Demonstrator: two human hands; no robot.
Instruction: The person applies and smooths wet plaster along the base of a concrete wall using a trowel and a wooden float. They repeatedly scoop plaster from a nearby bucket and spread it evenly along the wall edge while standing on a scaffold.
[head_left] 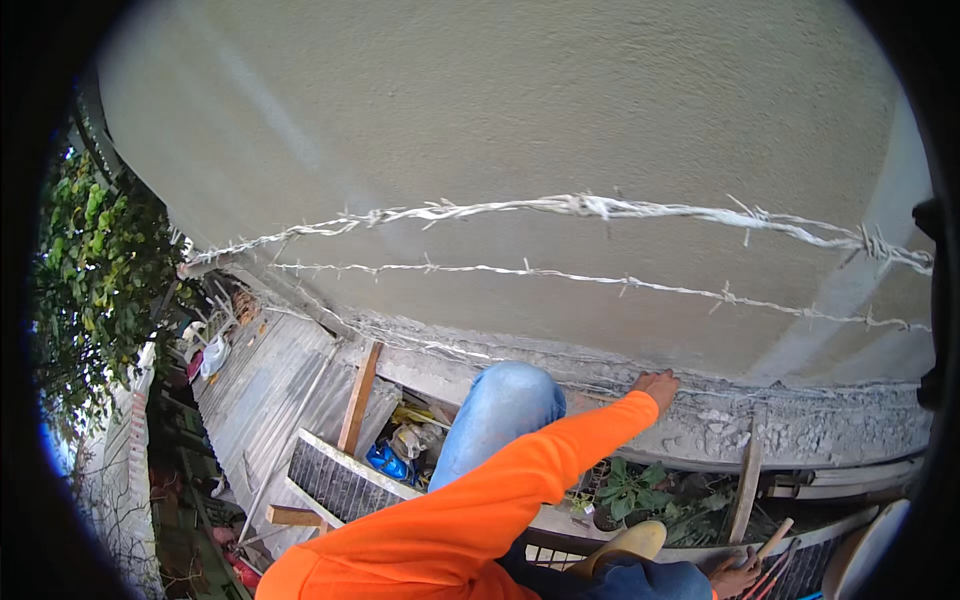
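Note:
My left hand (655,388) rests at the foot of the grey wall (560,120), on the rough, crumbled concrete ledge (720,425). Its fingers are curled in, and whatever they may pinch is hidden. At the lower right edge, my right hand (735,577) closes around a wooden handle (775,538); the tool's other end is out of sight. Thin red handles (772,574), seemingly of pliers, lie right beside that hand. Two strands of barbed wire, an upper strand (600,207) and a lower strand (560,273), cross in front of the wall above my left hand.
My bent knee (505,415) in jeans presses near the ledge, and a yellow boot (635,541) stands below. Wooden props, a post (360,397) and another post (746,480), rise beside a metal grating (350,485). Potted plants (632,490), a corrugated roof (265,390) and a round tub (868,550) surround me.

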